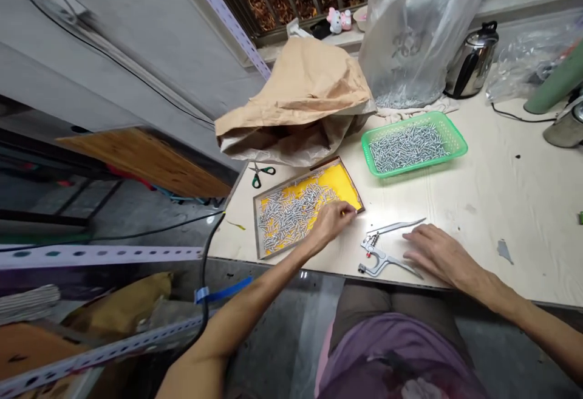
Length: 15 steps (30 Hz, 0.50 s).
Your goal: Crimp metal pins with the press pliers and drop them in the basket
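A shallow tray with a yellow bottom [345, 185] holds many small silvery metal pieces [286, 217]. Over its front right edge is my left hand [332, 221], fingers pinched together around something too small to make out. Metal hand pliers [380, 260] with a spring lie with handles spread on the table. Beside the handle ends, my right hand [437, 254] rests with its fingers spread, holding nothing. Behind the pliers, a green plastic basket [382, 173] contains more of the silvery pieces [410, 147].
A brown paper bag [314, 77] lies open behind the tray, near green-handled scissors [257, 179]. A clear plastic bag [410, 40], a steel kettle [473, 62] and a green cylinder [553, 86] stand at the back. The table's front edge [542, 303] runs before my lap.
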### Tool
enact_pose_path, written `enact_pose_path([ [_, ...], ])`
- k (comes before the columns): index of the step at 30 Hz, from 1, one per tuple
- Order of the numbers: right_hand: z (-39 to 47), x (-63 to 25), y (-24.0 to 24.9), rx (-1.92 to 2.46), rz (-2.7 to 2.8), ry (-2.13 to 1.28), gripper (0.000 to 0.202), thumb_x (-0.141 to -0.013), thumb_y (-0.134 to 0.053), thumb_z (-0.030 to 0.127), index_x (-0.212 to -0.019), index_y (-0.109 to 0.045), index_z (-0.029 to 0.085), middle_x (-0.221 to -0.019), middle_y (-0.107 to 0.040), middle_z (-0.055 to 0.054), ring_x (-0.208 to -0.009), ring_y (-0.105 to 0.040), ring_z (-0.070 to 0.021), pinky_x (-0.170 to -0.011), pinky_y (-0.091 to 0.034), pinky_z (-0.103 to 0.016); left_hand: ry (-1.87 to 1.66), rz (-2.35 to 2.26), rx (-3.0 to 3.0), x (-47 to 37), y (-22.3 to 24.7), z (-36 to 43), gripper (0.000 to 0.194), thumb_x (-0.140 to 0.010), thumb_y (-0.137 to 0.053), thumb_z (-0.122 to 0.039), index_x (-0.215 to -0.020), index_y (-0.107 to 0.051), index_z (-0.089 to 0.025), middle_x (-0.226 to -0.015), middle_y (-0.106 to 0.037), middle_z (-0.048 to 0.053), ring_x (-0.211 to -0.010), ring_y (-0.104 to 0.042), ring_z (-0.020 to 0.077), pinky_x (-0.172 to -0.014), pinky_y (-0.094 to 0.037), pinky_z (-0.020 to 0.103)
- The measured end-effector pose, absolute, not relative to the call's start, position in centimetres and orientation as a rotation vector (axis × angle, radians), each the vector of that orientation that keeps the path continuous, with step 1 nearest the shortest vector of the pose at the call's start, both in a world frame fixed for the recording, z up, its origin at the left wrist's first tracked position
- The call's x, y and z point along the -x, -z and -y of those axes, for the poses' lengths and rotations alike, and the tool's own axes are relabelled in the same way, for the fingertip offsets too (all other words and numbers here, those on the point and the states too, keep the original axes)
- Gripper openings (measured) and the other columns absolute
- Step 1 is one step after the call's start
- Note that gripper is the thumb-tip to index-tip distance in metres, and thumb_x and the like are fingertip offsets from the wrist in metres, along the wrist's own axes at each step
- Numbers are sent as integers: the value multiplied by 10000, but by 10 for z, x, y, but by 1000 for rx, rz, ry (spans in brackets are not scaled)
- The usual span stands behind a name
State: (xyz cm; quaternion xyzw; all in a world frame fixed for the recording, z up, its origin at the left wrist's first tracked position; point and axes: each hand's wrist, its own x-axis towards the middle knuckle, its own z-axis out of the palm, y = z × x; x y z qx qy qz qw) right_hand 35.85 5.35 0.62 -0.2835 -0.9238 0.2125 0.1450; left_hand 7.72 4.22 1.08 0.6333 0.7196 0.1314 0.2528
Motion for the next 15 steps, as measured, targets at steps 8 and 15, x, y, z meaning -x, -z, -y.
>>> enact_pose_path([
  [8, -6, -364, 16, 883, 2675, -790, 201, -934, -457, 214, -1081, -584, 160, -903, -591, -83, -797, -573, -193, -684, -480, -314, -230, -1777, -1114, -113, 10, 22, 231, -685, -631, -337, -718, -688, -116, -612, -633, 10, -576, -523, 116, -531, -340, 202],
  [15, -1, -361, 19, 973, 2666, -853, 282, -913, -333, 53, -1000, -579, 160, -875, -580, -72, -734, -546, -164, -639, -438, -276, -125, -1806, -1096, -113, 15, 18, 266, -643, -602, -369, -672, -677, -116, -511, -540, -26, -512, -450, 93, -483, -290, 196],
])
